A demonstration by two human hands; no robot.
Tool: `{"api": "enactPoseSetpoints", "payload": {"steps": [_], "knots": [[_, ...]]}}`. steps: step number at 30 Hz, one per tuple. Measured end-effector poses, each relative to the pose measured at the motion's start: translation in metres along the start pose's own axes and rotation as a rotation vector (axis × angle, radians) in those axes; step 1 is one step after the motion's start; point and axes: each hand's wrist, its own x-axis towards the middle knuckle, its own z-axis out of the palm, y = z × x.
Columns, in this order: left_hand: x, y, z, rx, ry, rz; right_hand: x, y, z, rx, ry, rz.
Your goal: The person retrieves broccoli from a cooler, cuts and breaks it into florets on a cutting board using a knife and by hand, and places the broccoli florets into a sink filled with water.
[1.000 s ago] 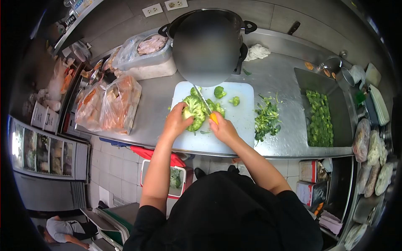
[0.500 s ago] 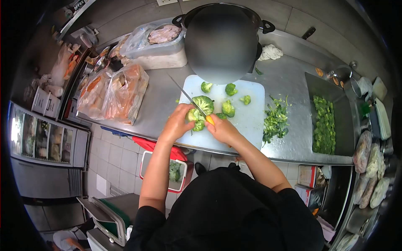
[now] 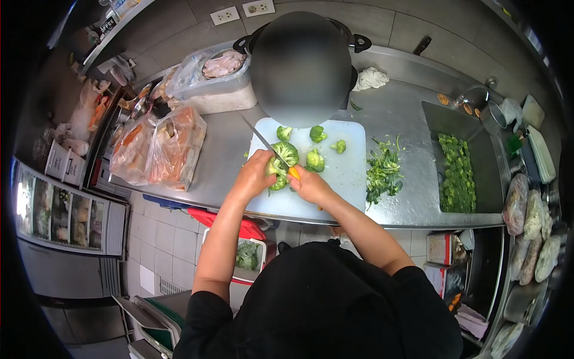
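Observation:
On a white cutting board (image 3: pixel 344 182), my left hand (image 3: pixel 254 175) is closed on a head of broccoli (image 3: pixel 286 154), its fingers on the left side of it. My right hand (image 3: pixel 311 184) grips a knife (image 3: pixel 261 136) by its yellow handle. The blade slants up and left across the broccoli, partly hiding it; how deep it sits I cannot tell. Several cut broccoli florets (image 3: pixel 315 160) lie on the board to the right of and beyond the head.
Broccoli leaf trimmings (image 3: pixel 384 170) lie right of the board. A sink (image 3: pixel 429 119) holds many green pieces. Bagged orange food (image 3: pixel 173 146) and a plastic tub (image 3: pixel 221 99) stand left. A large pot (image 3: pixel 360 43) is behind; an open cooler (image 3: pixel 263 254) sits below.
The whole view has shifted, so the board and counter appear slightly lower and farther left. Both hands keep their hold on the broccoli and the knife, with little visible movement.

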Motion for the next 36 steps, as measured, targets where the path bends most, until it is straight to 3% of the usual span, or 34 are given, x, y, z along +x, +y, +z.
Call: {"api": "enactPoseSetpoints", "payload": {"steps": [1, 3, 4, 7, 12, 14, 20, 23, 24, 26, 32, 36], "knots": [[0.000, 0.001, -0.004, -0.018, -0.016, -0.016, 0.006, -0.020, -0.018, 0.004, 0.001, -0.008], [-0.004, -0.001, -0.008, -0.032, -0.031, -0.045, 0.015, -0.053, -0.054, 0.540, -0.419, 0.608], [-0.004, -0.003, -0.007, -0.011, -0.033, -0.035, 0.019, -0.041, -0.053, 0.876, -0.476, 0.769], [-0.006, -0.008, -0.005, -0.023, -0.024, -0.053, 0.015, -0.033, -0.057, 1.078, -0.565, 0.821], [-0.018, -0.020, -0.009, -0.068, 0.056, -0.100, 0.007, -0.045, -0.059, 0.880, -0.481, 0.766], [-0.020, -0.027, -0.003, -0.247, 0.136, -0.383, -0.003, -0.056, -0.069, 0.625, -0.311, 0.658], [-0.025, -0.034, 0.025, -0.720, 0.289, -0.641, -0.022, -0.075, -0.064, 0.389, -0.264, 0.559], [-0.025, -0.021, 0.015, -0.753, 0.257, -0.696, -0.023, -0.069, -0.049, 0.330, -0.229, 0.541], [-0.028, -0.024, 0.015, -0.753, 0.255, -0.698, -0.022, -0.069, -0.049, 0.331, -0.229, 0.544], [-0.035, -0.032, 0.014, -0.175, 0.200, -0.296, -0.018, -0.068, -0.052, 0.259, -0.244, 0.488], [-0.036, -0.023, 0.017, -0.130, 0.194, -0.322, -0.015, -0.099, -0.069, 0.145, -0.116, 0.338], [-0.036, -0.023, 0.019, -0.162, 0.210, -0.310, -0.015, -0.100, -0.051, 0.154, -0.151, 0.325]]}}
